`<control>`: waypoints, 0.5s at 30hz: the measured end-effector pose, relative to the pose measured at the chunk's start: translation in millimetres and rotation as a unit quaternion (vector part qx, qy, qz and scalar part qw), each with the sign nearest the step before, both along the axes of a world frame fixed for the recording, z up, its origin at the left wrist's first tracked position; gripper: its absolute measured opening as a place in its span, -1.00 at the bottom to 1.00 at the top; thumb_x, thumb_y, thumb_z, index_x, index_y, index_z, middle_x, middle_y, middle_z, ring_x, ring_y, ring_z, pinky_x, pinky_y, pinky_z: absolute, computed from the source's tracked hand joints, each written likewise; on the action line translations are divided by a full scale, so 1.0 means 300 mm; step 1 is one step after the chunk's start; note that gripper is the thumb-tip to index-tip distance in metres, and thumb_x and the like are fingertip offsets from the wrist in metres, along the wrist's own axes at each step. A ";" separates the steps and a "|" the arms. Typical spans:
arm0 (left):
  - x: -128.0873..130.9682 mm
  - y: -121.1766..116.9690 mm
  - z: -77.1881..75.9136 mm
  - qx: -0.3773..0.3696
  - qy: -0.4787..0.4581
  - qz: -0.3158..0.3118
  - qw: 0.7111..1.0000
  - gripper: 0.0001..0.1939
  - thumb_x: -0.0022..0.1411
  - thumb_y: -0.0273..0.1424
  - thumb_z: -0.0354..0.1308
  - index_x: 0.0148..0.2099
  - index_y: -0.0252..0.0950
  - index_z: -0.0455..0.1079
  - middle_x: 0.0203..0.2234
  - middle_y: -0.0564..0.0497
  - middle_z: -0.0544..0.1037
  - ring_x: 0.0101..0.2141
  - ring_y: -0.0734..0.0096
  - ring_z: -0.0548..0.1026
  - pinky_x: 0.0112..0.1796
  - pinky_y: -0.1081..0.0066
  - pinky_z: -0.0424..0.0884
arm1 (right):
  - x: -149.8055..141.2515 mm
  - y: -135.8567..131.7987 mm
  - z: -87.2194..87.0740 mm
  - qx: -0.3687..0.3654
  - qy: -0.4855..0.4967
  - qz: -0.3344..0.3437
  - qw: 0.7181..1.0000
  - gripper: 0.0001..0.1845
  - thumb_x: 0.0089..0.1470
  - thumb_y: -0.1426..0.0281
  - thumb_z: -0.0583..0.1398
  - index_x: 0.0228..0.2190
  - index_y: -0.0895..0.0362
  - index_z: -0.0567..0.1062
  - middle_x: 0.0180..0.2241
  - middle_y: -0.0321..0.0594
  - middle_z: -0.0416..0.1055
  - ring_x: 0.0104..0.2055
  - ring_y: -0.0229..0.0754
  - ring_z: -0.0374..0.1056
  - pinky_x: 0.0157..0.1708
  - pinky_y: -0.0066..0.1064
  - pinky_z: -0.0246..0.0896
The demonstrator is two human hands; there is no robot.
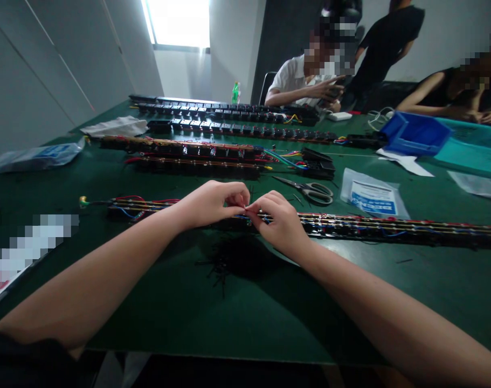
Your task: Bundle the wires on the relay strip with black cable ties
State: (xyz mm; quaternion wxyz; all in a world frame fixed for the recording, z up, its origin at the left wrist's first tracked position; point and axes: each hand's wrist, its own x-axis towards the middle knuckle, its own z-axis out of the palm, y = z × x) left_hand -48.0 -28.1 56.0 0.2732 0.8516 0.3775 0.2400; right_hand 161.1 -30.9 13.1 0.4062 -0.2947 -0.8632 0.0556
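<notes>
A long black wired assembly (391, 229) lies across the green table, with red, blue and yellow wires and thin brass-coloured rods along its top. Over its middle, my left hand (215, 202) and my right hand (283, 221) meet fingertip to fingertip. Each is closed in a pinch. Whatever sits between the fingertips is too small to make out. Just in front of the assembly, partly in shadow, is a heap of thin black strips (221, 267) that look like cable ties. Scissors with grey and black handles (312, 192) lie behind my right hand.
More long black assemblies (213, 128) with wires lie in rows farther back. Plastic bags (374, 194), a blue bin (415, 134) and a teal tray (471, 148) are at the right. A white cloth (116, 126) lies at the left. Several people are across the table.
</notes>
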 end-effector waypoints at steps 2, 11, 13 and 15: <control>-0.004 0.005 0.000 -0.018 -0.013 -0.007 1.000 -0.89 0.19 -0.44 0.22 -0.20 -0.29 0.42 -0.37 0.11 0.58 -0.32 0.51 0.55 -0.24 0.51 0.42 | -0.001 0.001 -0.005 -0.009 0.019 -0.002 1.000 -0.90 0.15 0.47 0.23 -0.42 0.09 0.46 -0.44 -0.27 0.44 -0.33 -0.19 0.30 -0.33 -0.33 0.21; -0.013 0.011 0.009 0.022 -0.012 -0.020 0.999 -0.91 0.18 -0.46 0.22 -0.23 -0.27 0.51 -0.35 0.08 0.57 -0.31 0.51 0.51 -0.24 0.48 0.40 | -0.005 -0.014 0.003 -0.033 0.048 0.025 0.998 -0.94 0.14 0.44 0.24 -0.39 0.09 0.46 -0.44 -0.29 0.47 -0.33 -0.21 0.31 -0.30 -0.31 0.23; -0.017 0.011 0.014 0.044 -0.011 -0.032 0.998 -0.91 0.18 -0.48 0.22 -0.24 -0.27 0.52 -0.33 0.07 0.54 -0.31 0.51 0.49 -0.24 0.48 0.39 | -0.005 -0.015 0.014 -0.055 0.048 0.035 0.997 -0.93 0.16 0.44 0.21 -0.39 0.09 0.47 -0.42 -0.28 0.49 -0.31 -0.21 0.32 -0.28 -0.31 0.24; -0.023 0.012 0.017 0.050 -0.017 -0.048 0.997 -0.90 0.18 -0.50 0.21 -0.23 -0.27 0.52 -0.32 0.06 0.52 -0.30 0.53 0.48 -0.23 0.50 0.39 | -0.004 -0.012 0.021 -0.079 0.044 0.042 0.995 -0.94 0.17 0.44 0.20 -0.36 0.09 0.49 -0.39 -0.26 0.50 -0.29 -0.20 0.34 -0.27 -0.30 0.25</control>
